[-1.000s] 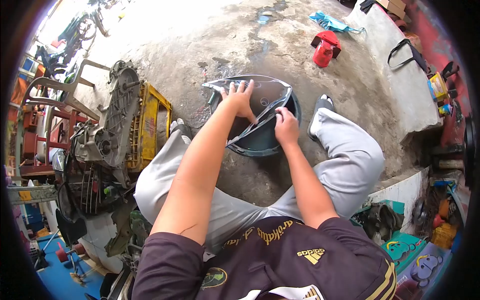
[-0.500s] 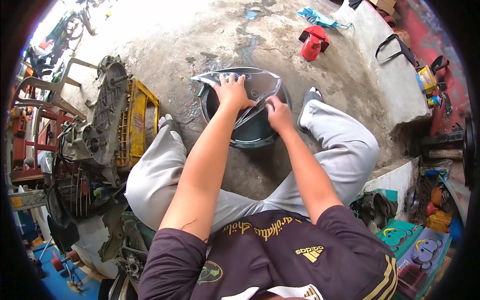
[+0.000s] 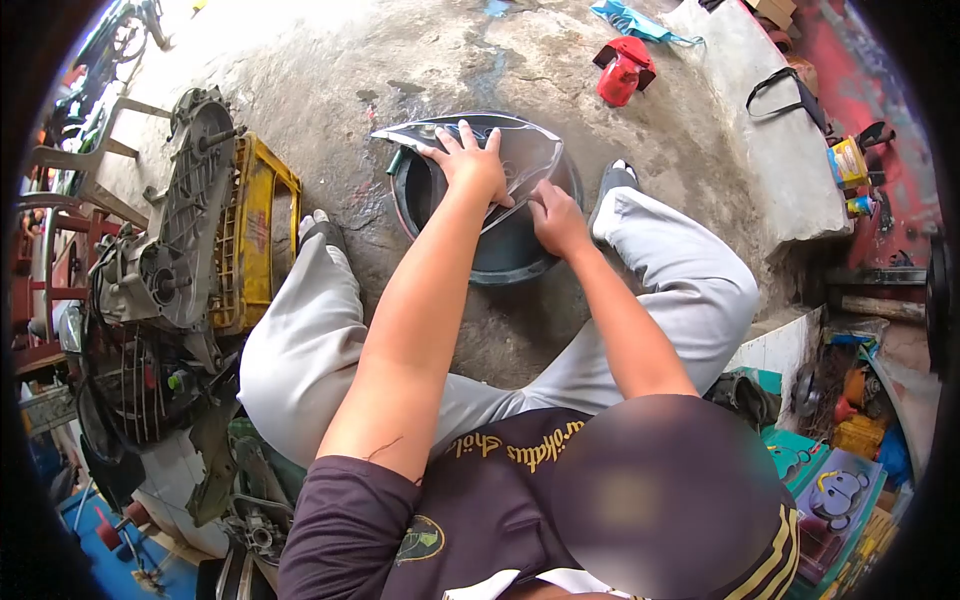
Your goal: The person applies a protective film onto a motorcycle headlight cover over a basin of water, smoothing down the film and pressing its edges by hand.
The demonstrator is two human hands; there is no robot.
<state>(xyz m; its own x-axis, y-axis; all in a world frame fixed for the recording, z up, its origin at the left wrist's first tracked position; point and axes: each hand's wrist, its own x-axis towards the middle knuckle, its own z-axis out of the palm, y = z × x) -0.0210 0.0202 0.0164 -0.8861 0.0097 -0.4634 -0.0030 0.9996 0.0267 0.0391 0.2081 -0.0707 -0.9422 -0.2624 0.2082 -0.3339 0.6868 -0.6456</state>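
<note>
A glossy pointed plastic panel point(image 3: 530, 150), dark with a pale rim and partly see-through, lies across the top of a round black basin point(image 3: 500, 265). It looks like a vehicle body panel or lens cover; I cannot tell which. My left hand point(image 3: 470, 172) rests on the panel with its fingers spread over the surface and its thumb out towards the lower edge. Curled fingers of my right hand point(image 3: 560, 218) pinch the panel's lower right edge. The basin stands on the floor between my feet, and the panel hides part of its inside.
To the left, a yellow crate point(image 3: 262, 235) stands beside a metal engine casing point(image 3: 190, 220). A red plastic part point(image 3: 622, 75) and a blue cloth point(image 3: 640, 20) lie on the concrete floor point(image 3: 400, 60). Boxes point(image 3: 840, 500) and assorted parts sit at the lower right.
The view has shifted slightly, so the surroundings sit a little differently. My left hand stays spread on the panel, and my right hand keeps its pinch at the edge.
</note>
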